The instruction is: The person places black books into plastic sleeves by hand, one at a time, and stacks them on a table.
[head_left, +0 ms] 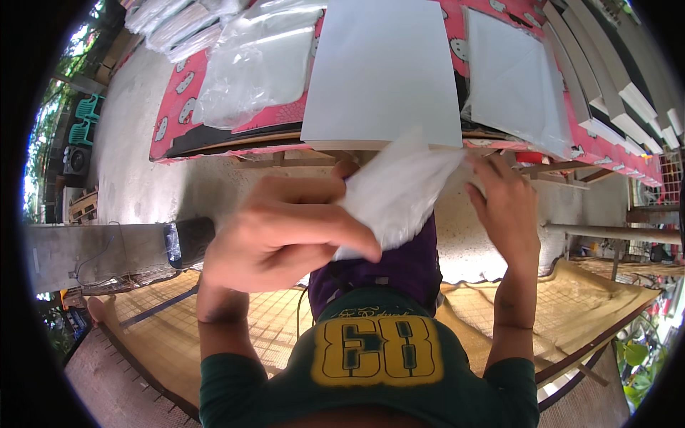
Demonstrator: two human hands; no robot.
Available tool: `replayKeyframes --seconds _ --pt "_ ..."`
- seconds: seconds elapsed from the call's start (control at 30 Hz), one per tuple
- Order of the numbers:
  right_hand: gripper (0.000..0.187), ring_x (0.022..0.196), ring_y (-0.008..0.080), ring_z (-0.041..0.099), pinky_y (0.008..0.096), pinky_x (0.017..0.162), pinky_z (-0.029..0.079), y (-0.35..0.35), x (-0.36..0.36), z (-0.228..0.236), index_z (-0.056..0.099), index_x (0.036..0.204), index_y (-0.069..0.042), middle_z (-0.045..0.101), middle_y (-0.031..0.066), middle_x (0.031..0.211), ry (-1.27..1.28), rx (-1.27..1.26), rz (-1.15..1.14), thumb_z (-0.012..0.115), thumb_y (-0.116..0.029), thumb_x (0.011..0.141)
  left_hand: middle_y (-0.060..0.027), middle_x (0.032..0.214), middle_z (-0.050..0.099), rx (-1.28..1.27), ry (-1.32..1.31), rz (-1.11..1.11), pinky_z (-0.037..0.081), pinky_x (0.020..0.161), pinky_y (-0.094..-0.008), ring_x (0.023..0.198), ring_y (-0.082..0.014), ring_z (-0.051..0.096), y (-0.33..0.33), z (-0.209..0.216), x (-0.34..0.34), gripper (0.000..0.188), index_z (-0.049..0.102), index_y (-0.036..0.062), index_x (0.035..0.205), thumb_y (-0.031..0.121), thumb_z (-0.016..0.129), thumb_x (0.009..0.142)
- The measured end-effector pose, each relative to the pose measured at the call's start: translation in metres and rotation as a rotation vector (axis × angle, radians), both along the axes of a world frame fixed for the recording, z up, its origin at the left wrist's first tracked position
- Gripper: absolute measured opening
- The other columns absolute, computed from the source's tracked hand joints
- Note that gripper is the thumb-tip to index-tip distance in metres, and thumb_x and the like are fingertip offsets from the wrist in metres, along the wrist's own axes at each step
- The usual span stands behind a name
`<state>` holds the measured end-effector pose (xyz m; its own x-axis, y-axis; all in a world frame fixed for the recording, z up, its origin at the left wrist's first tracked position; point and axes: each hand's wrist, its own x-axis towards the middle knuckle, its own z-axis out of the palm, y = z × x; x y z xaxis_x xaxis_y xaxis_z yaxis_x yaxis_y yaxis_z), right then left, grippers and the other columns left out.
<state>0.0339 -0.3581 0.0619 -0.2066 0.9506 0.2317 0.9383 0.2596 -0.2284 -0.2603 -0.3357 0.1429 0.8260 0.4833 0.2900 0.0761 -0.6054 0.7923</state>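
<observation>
My left hand [278,232] pinches a thin, translucent white plastic sleeve [399,192] between thumb and fingers, raised in front of the table's near edge. The sleeve is tilted and partly smeared by motion. Close to its far right corner is my right hand [505,203], its fingers apart and slightly bent; whether a fingertip touches the plastic I cannot tell. Just beyond both hands, a thick stack of white paper [385,71] lies on the table, its front edge near the table's rim.
Clear plastic sleeves [260,68] lie in a pile left of the paper, with more bundles [185,25] behind. White sheets in clear plastic [514,82] lie to the right. Long grey-white stacks [606,64] stand at the far right. A pink patterned cloth [171,118] covers the table.
</observation>
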Motion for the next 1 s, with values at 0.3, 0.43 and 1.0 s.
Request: replayKeyframes --seconds 0.3,0.43,1.0 --pt "0.02 0.102 0.0323 0.058 0.0467 0.086 0.046 0.014 -0.066 0.009 0.066 0.091 -0.005 0.057 0.0141 0.104 0.275 0.316 0.291 0.072 -0.015 0.074 -0.0109 0.082 0.053 0.131 0.069 0.468 0.045 0.06 -0.0333 0.075 -0.0262 0.056 -0.025 -0.026 0.025 0.026 0.065 0.0072 0.084 -0.006 0.062 0.063" --pt "0.015 0.101 0.0334 0.057 0.0486 0.083 0.044 0.043 -0.053 -0.032 0.063 0.088 -0.003 0.055 0.0151 0.105 0.321 0.235 0.227 0.068 -0.01 0.076 -0.0156 0.089 0.056 0.335 0.209 0.506 0.047 0.069 -0.0322 0.086 -0.0262 0.059 -0.035 -0.029 -0.004 0.027 0.066 0.007 0.083 -0.004 0.062 0.058" --pt "0.047 0.095 0.0336 0.061 0.0432 0.083 0.047 0.03 0.015 -0.033 0.057 0.116 -0.003 0.06 0.0227 0.105 1.132 -0.385 0.75 0.069 -0.031 0.081 -0.0079 0.082 0.062 -0.2 -0.231 0.312 0.051 0.065 -0.0362 0.068 -0.0246 0.06 -0.02 -0.04 -0.066 0.019 0.065 0.005 0.08 0.019 0.076 0.074"
